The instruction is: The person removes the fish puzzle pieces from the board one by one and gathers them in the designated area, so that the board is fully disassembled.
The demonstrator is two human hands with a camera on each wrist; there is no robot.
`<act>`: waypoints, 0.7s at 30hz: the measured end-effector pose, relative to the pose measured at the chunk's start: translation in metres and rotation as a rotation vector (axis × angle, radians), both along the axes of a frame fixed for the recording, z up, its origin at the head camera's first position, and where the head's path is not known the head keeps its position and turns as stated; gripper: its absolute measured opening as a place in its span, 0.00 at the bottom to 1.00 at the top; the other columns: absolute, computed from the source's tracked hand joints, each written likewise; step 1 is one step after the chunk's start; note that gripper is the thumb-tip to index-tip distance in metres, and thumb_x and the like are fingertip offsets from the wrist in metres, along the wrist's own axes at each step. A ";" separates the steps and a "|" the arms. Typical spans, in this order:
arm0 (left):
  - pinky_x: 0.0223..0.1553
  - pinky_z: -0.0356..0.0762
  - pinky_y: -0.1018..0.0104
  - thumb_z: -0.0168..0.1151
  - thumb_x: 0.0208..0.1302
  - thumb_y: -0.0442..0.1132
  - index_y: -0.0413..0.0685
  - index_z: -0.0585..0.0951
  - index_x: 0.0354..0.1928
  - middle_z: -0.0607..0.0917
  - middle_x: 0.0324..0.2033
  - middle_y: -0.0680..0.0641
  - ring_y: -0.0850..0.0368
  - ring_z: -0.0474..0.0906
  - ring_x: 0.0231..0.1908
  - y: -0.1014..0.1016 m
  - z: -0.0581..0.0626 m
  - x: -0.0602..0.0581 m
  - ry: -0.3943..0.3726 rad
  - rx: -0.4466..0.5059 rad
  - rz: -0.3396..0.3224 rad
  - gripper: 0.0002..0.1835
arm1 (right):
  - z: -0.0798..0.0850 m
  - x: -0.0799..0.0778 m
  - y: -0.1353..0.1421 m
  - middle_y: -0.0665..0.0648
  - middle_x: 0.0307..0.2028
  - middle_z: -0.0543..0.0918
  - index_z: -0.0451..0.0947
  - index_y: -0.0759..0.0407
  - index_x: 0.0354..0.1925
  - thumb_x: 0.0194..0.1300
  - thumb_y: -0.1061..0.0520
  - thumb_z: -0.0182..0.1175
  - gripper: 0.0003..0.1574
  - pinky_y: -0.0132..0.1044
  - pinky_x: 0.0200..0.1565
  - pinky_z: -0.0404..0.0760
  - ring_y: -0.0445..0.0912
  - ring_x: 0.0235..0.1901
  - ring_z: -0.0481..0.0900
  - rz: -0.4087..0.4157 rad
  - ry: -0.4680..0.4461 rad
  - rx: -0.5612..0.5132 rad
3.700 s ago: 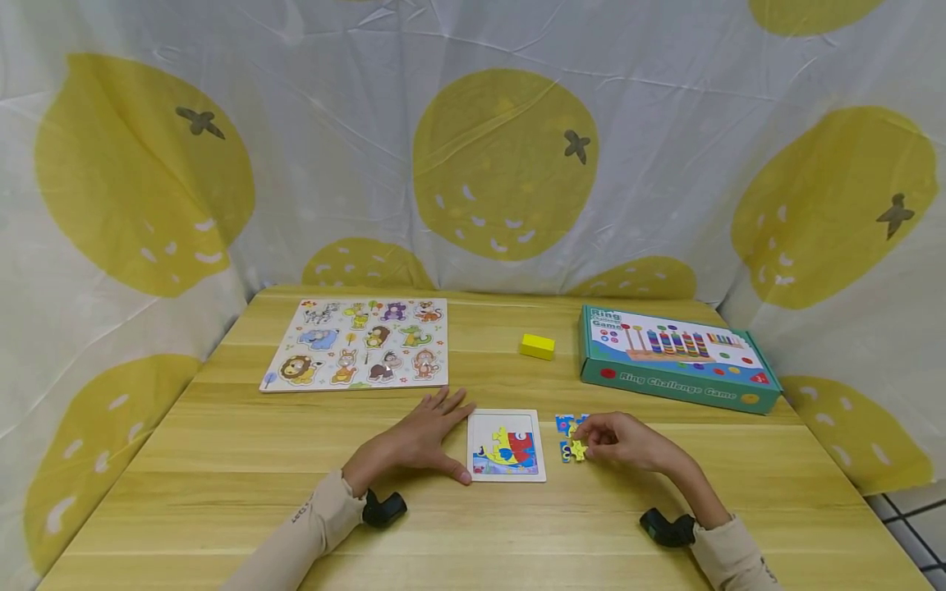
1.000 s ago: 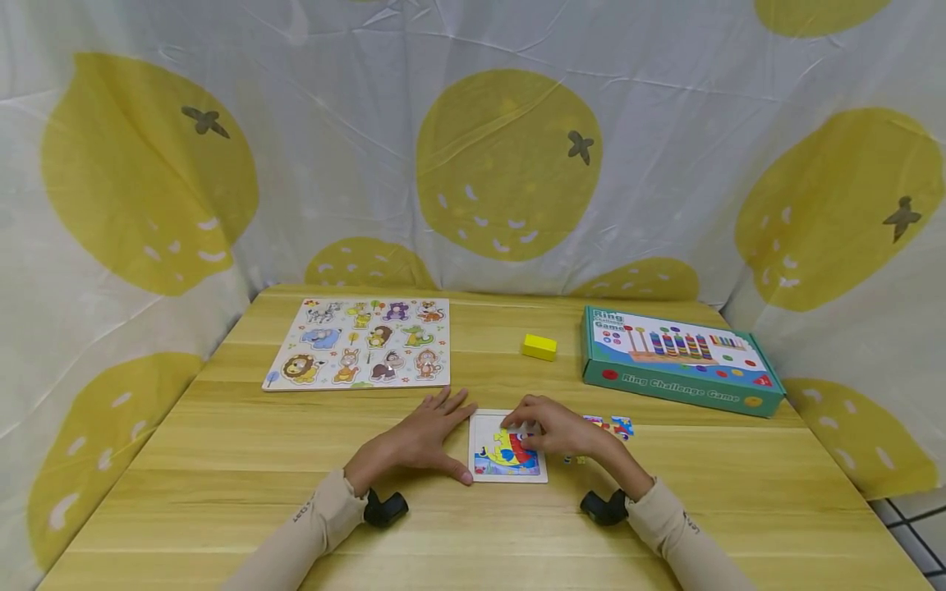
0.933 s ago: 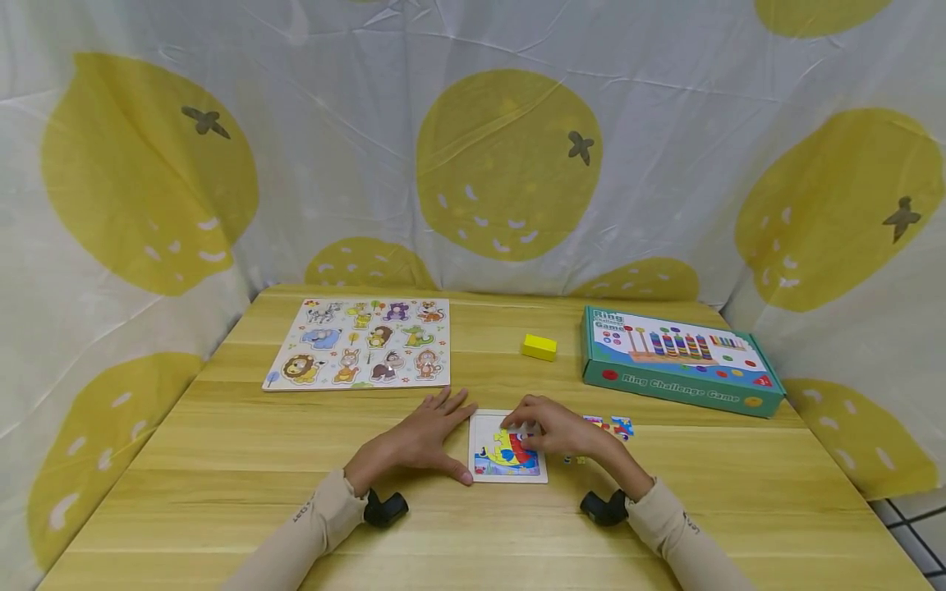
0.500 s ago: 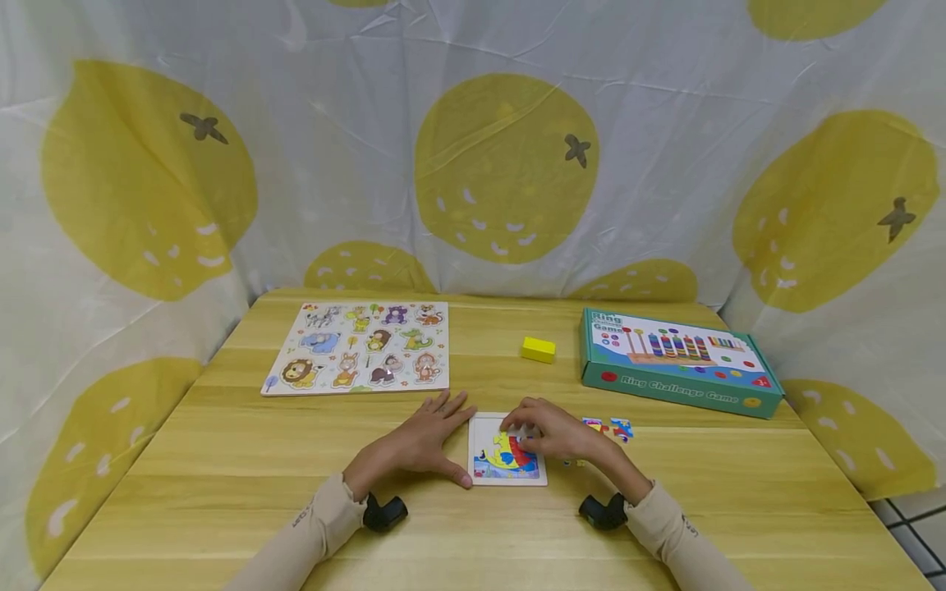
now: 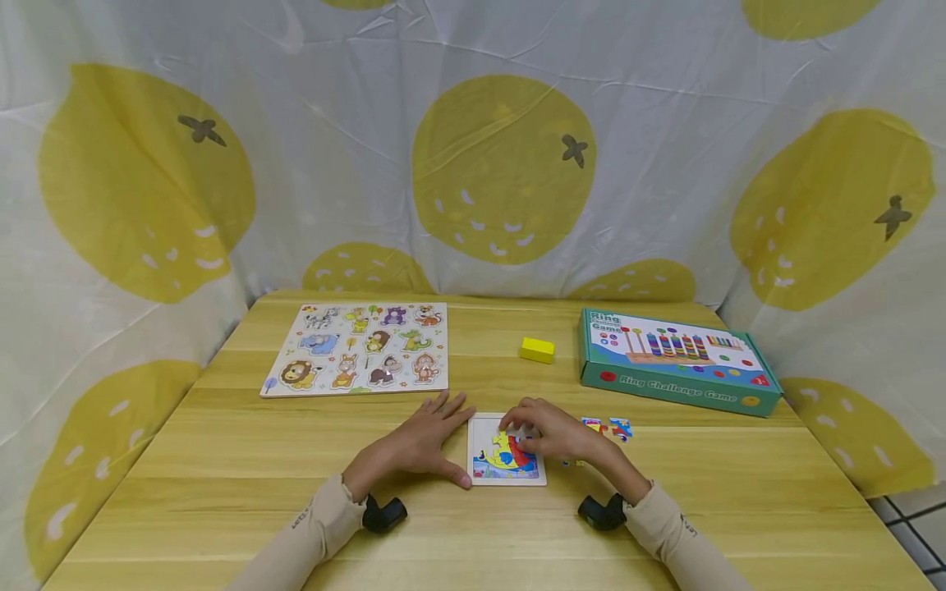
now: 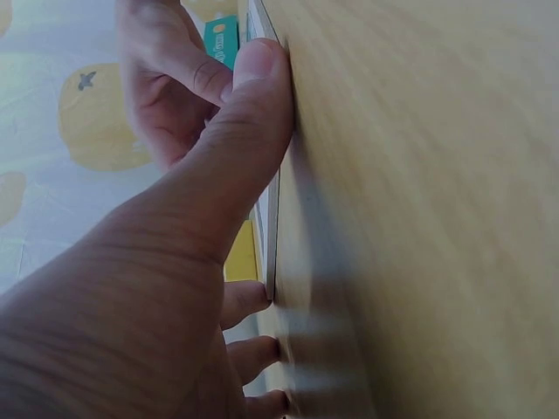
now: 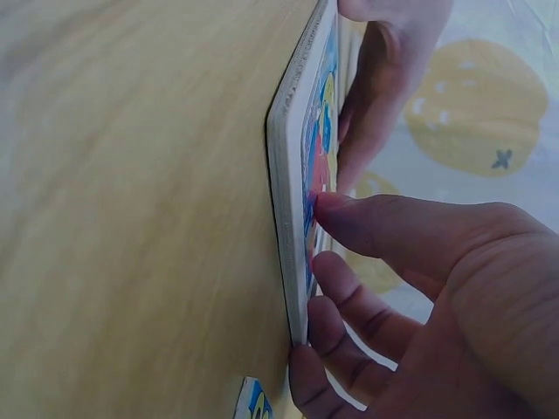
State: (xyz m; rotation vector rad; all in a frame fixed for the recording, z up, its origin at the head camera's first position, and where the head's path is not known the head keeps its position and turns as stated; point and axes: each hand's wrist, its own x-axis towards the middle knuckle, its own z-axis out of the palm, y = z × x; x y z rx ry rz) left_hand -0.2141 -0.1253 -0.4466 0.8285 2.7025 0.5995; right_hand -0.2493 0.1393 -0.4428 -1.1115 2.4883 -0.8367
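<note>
A small jigsaw board [image 5: 506, 482] with a light frame and a yellow, red and blue picture lies flat on the table. My left hand [image 5: 417, 439] rests beside it, fingers spread, its thumb and fingertips at the board's left edge. Over the upper right part of the picture, my right hand [image 5: 557, 431] has curled fingers, with thumb and fingers about a puzzle piece that they mostly hide. In the right wrist view, the right thumb [image 7: 349, 218] touches the picture surface. Loose puzzle pieces [image 5: 621, 428] lie to the right, some partly hidden by the right forearm.
A board of animal pictures [image 5: 362, 349] lies at the back left. A yellow block [image 5: 537, 350] sits behind the jigsaw. The green Ring Challenge Game box [image 5: 676, 361] stands at the back right. A lemon-printed cloth [image 5: 502, 164] hangs behind the wooden table [image 5: 473, 542].
My right hand has moved left from the loose pieces to the jigsaw board, and the loose pieces lie differently. Over the last second both hands have stayed nearly still.
</note>
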 end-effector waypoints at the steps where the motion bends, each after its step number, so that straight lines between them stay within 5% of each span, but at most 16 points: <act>1: 0.72 0.38 0.42 0.68 0.43 0.70 0.49 0.59 0.73 0.50 0.74 0.42 0.39 0.37 0.74 0.000 0.000 0.000 0.001 0.001 0.000 0.58 | 0.000 0.000 0.000 0.51 0.40 0.76 0.80 0.52 0.49 0.64 0.63 0.60 0.15 0.36 0.44 0.75 0.44 0.42 0.72 0.000 0.000 0.000; 21: 0.72 0.37 0.44 0.69 0.43 0.70 0.49 0.58 0.74 0.49 0.75 0.43 0.40 0.36 0.74 0.000 -0.001 0.000 -0.008 0.000 0.000 0.59 | 0.000 0.000 -0.001 0.48 0.40 0.79 0.78 0.54 0.49 0.64 0.63 0.62 0.14 0.34 0.43 0.77 0.44 0.39 0.74 -0.005 -0.055 -0.046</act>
